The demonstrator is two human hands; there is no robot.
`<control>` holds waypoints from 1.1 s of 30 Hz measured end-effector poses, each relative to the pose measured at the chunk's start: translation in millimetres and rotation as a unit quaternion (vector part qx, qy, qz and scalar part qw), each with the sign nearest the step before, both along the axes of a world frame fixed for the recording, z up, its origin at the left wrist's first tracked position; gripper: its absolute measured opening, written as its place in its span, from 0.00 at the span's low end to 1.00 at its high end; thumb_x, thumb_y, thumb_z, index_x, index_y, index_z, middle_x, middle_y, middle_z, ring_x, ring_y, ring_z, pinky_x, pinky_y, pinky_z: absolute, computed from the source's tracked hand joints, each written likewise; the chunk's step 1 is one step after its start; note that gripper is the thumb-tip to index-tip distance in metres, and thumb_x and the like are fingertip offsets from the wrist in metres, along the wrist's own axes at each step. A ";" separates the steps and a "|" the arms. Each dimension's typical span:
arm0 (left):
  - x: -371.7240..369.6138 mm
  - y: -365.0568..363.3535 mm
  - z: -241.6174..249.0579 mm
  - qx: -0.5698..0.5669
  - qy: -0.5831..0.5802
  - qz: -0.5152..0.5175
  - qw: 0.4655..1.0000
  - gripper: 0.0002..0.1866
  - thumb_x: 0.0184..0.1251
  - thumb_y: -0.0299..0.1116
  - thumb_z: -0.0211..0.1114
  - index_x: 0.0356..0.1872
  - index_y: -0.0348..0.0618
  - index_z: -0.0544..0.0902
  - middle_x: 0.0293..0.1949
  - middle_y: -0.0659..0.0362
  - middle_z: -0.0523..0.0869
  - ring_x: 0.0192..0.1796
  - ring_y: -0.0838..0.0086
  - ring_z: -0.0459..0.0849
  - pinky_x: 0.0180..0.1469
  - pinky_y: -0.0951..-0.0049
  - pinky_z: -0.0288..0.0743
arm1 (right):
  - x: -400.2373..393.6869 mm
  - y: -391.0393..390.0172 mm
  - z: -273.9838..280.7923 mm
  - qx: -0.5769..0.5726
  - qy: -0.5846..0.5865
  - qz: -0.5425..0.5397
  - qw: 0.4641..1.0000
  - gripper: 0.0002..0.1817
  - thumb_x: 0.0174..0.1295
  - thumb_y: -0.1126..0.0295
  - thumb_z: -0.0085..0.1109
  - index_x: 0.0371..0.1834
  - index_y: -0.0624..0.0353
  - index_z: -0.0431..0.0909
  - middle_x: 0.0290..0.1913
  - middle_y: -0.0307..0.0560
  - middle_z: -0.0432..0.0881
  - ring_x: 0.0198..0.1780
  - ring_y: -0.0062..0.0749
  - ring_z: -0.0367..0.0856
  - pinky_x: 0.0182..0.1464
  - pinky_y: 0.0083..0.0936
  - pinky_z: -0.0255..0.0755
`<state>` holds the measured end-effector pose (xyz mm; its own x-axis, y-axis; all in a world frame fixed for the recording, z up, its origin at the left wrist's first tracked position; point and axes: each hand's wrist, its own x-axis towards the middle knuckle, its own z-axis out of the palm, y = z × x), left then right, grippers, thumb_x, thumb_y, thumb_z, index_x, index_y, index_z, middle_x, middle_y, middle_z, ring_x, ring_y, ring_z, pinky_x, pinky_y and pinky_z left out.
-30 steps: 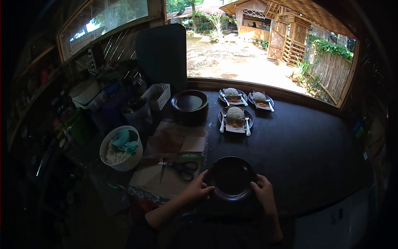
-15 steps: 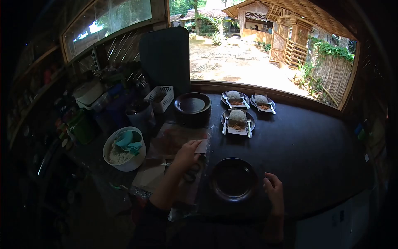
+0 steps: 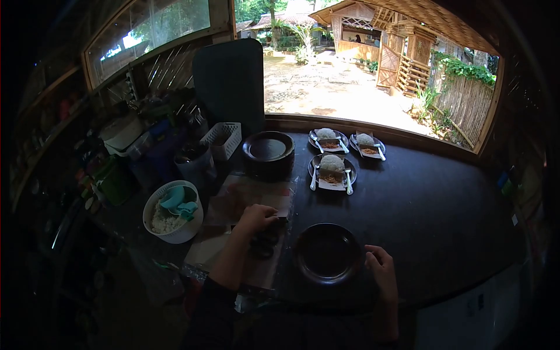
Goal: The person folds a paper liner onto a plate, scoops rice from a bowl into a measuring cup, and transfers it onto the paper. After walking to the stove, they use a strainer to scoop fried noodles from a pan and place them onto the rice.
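Note:
My left hand (image 3: 256, 220) rests over a pile of brown paper sheets (image 3: 236, 195) in clear plastic, its fingers together and pointing right; what lies under the fingertips is hidden. Just below it are dark loops like scissor handles (image 3: 262, 245). A dark round plate (image 3: 328, 254) sits on the black table, with nothing on it. Beside its right rim is my right hand (image 3: 381, 268), loosely curled, thumb and fingers apart, holding nothing.
Three dark plates with rice, a reddish-brown topping and cutlery, including a front plate (image 3: 332, 172), stand by the window opening. Left of them is a plate stack (image 3: 268, 146). A white rice tub (image 3: 173, 211) holds a turquoise scoop (image 3: 185, 209). A white basket (image 3: 224, 140) stands behind.
My left hand has drawn back toward me, from the upper sheet's right edge to just above the dark loops. My right hand stays beside the plate. The view has shifted slightly.

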<state>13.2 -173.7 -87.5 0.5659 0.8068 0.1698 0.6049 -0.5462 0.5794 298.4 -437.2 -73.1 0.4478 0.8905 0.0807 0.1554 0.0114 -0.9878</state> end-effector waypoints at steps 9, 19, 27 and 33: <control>6.7 -9.7 12.4 0.188 0.085 -0.034 0.978 0.11 0.54 0.41 0.61 0.33 0.47 0.82 0.34 0.58 0.84 0.40 0.66 0.81 0.48 0.63 0.67 | -5.6 9.8 7.8 0.016 -0.010 0.015 1.000 0.12 0.58 0.71 0.54 0.45 0.64 0.75 0.24 0.35 0.75 0.28 0.13 0.71 0.31 0.10 0.64; 55.0 -97.0 122.6 0.371 -0.233 -0.113 0.892 0.08 0.52 0.28 0.64 0.35 0.45 0.80 0.38 0.63 0.83 0.44 0.73 0.80 0.47 0.68 0.67 | -36.3 53.3 60.8 0.115 0.011 0.154 0.981 0.16 0.64 0.63 0.47 0.47 0.64 0.73 0.30 0.40 0.78 0.30 0.15 0.72 0.30 0.12 0.63; 78.6 -109.2 98.2 0.389 -0.234 -0.170 0.875 0.17 0.47 0.26 0.64 0.42 0.49 0.81 0.48 0.62 0.80 0.49 0.69 0.77 0.50 0.67 0.65 | -27.2 77.8 54.3 0.127 0.247 0.214 0.936 0.24 0.68 0.54 0.36 0.50 0.66 0.70 0.36 0.45 0.78 0.36 0.23 0.77 0.30 0.15 0.65; 88.5 -103.6 68.1 0.377 -0.148 -0.195 0.894 0.19 0.45 0.30 0.65 0.43 0.57 0.82 0.56 0.63 0.73 0.56 0.69 0.70 0.55 0.66 0.60 | -16.5 98.7 26.3 0.107 0.289 0.171 0.936 0.16 0.64 0.66 0.48 0.49 0.66 0.71 0.40 0.45 0.78 0.39 0.25 0.77 0.36 0.19 0.70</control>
